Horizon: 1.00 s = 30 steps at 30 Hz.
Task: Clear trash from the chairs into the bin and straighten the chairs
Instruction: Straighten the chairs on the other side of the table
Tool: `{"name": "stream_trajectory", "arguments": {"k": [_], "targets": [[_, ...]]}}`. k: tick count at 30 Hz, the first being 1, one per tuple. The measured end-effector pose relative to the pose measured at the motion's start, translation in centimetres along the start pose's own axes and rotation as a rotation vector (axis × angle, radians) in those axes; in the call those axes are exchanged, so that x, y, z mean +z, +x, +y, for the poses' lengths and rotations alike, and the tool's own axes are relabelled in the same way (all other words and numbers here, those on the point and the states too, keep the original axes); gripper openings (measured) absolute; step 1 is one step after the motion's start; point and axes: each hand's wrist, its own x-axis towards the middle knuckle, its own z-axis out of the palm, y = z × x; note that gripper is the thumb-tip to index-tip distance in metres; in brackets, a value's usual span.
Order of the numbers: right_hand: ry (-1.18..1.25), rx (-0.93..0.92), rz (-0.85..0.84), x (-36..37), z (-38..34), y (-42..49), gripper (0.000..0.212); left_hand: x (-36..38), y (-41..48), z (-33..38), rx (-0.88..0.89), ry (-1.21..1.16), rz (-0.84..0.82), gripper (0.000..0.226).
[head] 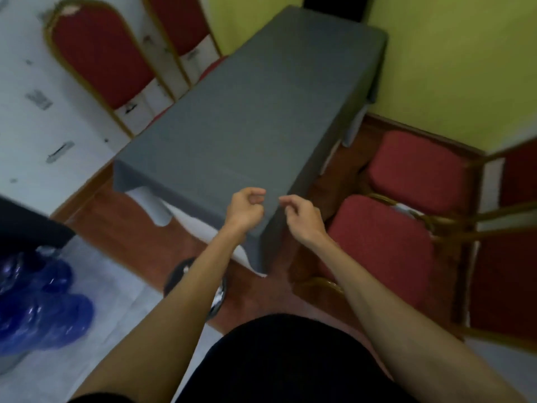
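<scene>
Both my hands hover over the near corner of a table draped in grey cloth point(250, 117). My left hand point(245, 209) is curled into a fist with nothing visible in it. My right hand point(303, 218) sits just right of it, fingers curled in, also without anything visible. Two red-cushioned chairs with gold frames stand right of the table, the near chair point(380, 245) and the far chair point(415, 167), both with bare seats. Two more red chairs point(98, 56) stand beyond the table's left side. A dark round bin point(180, 276) with a shiny rim sits on the floor, partly hidden by my left forearm.
Several blue plastic water bottles point(40, 309) are clustered on the floor at lower left. A yellow-green wall point(453, 59) runs behind the right chairs. The floor is reddish-brown around the table and pale grey nearer me. My dark clothing fills the bottom centre.
</scene>
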Motion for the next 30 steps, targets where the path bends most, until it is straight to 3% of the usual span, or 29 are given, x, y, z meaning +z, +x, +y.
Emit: {"name": "stream_trajectory", "arguments": {"k": [9, 13, 21, 30], "targets": [[0.067, 0.314, 0.442, -14.1, 8.3, -7.1, 0.033, 16.9, -4.5, 8.5, 0.238, 0.258, -0.538, 0.036], [0.095, 0.417, 0.618, -19.9, 12.0, -12.0, 0.033, 23.4, -8.5, 10.8, 0.332, 0.352, -0.681, 0.032], [0.111, 0.477, 0.794, -31.9, 19.3, -20.2, 0.028, 36.1, -16.9, 13.5, 0.429, 0.434, -0.836, 0.026], [-0.182, 0.441, 0.940, -45.3, 29.1, -26.2, 0.030, 51.0, -27.3, 13.5, 0.409, 0.473, -0.911, 0.024]]}}
